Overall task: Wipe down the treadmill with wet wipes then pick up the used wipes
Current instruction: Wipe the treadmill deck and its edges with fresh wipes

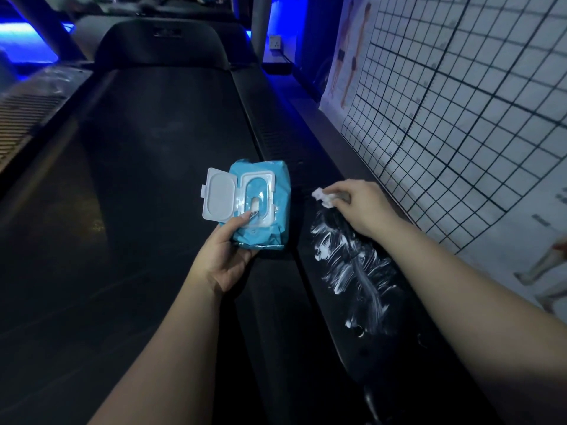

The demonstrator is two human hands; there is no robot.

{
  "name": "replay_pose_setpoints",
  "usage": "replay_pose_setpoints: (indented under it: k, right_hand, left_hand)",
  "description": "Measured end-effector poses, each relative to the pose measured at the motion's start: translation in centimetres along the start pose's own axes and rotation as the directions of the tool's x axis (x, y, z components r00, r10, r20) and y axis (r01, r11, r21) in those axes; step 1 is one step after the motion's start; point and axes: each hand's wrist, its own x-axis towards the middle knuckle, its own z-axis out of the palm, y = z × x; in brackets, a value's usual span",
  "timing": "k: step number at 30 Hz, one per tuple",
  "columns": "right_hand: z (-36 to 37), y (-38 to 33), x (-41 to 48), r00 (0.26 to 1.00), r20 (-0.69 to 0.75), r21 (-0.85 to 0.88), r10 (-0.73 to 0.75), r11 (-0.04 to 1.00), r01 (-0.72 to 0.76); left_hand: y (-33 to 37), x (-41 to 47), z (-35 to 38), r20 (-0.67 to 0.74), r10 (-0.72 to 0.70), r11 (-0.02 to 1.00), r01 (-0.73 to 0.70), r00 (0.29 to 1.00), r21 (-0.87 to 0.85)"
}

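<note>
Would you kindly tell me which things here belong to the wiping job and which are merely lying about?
Job: treadmill, wipes pack held by left hand, wipe pinched by right hand.
Not part of it: wall chart, socket.

- I see a soft blue plastic pack of wet wipes, its white hinged lid flipped open to the left. The left grip holds it over the belt.
- A small crumpled white wipe is pinched in the right grip, down at the side rail.
- The black treadmill stretches ahead of me. Its right side rail carries smeared white wet streaks.
</note>
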Motion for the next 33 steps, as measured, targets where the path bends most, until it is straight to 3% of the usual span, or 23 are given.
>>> replay_pose_setpoints:
  k: [4,14,21,26,29,31,33]
  right_hand:
    - [0.6,-0.2,0.1,0.999,0.017,-0.043,-0.049,0.998,0.05]
    - [-0.6,-1.1,-2.6,0.946,0.251,-0.049,-0.205,0.973,0.224]
    - [-2.5,-2.2,-4.6,0.88,0.44,-0.066,-0.178,0.971,0.229]
    - [-4.2,-2.5,-4.5,0.787,0.609,-0.108,-0.102,0.972,0.209]
    - [-4.8,-2.2,-3.8,0.858,0.507,0.109,-0.084,0.993,0.033]
    - [-4.8,-1.8,-2.7,0.951,0.305,0.182,-0.043,0.983,-0.014]
    - [-4.0,-1.6,-1.7,0.995,0.095,0.222,0.032,0.974,-0.053]
  left_hand:
    - [0.0,0.0,0.0,-0.003,-0.001,1.0,0.001,1.0,-0.006]
    - [0.0,-0.2,0.0,-0.009,-0.003,1.0,0.003,1.0,0.004]
    - [-0.2,-0.2,0.1,-0.047,0.01,1.0,-0.01,0.999,0.003]
    - [-0.3,-0.4,0.1,-0.042,0.027,1.0,-0.027,0.999,-0.003]
    - [-0.4,-0.4,0.1,-0.038,0.023,1.0,-0.022,0.999,0.002]
    - [-0.4,-0.4,0.2,-0.041,0.02,1.0,-0.02,0.999,-0.009]
    - [-0.2,-0.4,0.2,-0.045,0.025,0.999,-0.025,0.999,-0.019]
